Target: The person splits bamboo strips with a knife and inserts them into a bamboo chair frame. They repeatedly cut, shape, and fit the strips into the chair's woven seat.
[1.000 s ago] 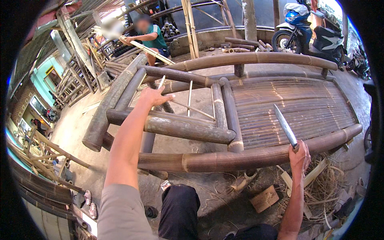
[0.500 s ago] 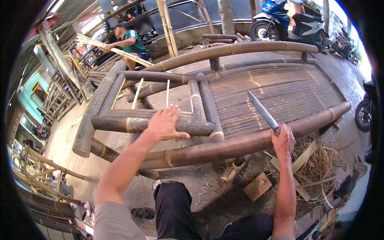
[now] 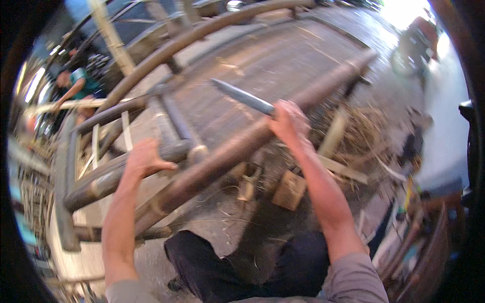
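Observation:
My right hand is closed round the handle of a large knife. Its long blade points up and left over the slatted bamboo seat, near the thick front rail. My left hand has its fingers stretched and thumb out, resting on or just over the near bar of a bamboo end frame. That frame belongs to the same long bamboo bench. Two pale thin strips stand across its opening. The picture is smeared by motion, so whether the left palm touches the bar is hard to tell.
Bamboo shavings lie heaped beyond the front rail at the right, near a wooden block on the floor. At the far left a person in a green shirt holds long pale strips. Bamboo lengths and tools lie at lower right.
My view has swung to the right and tilted, so the bench appears shifted left and slanted. The knife stays in my right hand, its blade now lying flatter. My left hand remains by the frame's bar.

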`<state>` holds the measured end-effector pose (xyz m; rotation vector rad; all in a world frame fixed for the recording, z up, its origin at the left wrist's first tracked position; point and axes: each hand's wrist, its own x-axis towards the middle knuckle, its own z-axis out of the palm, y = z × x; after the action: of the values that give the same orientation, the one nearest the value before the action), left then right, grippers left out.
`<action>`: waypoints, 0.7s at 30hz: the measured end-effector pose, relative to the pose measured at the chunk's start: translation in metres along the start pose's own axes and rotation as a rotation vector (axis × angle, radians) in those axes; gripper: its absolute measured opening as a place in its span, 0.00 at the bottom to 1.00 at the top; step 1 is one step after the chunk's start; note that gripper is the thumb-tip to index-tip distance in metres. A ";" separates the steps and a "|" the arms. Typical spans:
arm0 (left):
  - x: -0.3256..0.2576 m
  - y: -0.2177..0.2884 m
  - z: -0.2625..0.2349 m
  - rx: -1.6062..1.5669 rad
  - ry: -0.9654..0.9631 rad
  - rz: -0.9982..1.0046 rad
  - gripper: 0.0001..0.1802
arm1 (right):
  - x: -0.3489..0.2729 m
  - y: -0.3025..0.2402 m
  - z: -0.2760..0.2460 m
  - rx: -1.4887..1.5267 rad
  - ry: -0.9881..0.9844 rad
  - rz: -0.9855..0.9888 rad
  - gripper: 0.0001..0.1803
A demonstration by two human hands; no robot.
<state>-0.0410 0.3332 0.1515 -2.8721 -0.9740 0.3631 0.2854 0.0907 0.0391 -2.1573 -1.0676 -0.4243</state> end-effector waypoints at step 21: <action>-0.007 0.318 0.141 -0.632 0.120 0.820 0.12 | -0.444 0.097 -0.084 0.035 -0.545 0.964 0.30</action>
<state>0.1058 0.0773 -0.0338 -3.6882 0.2247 -0.1146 0.0919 -0.2626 -0.1879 -2.5023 -0.1637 0.6437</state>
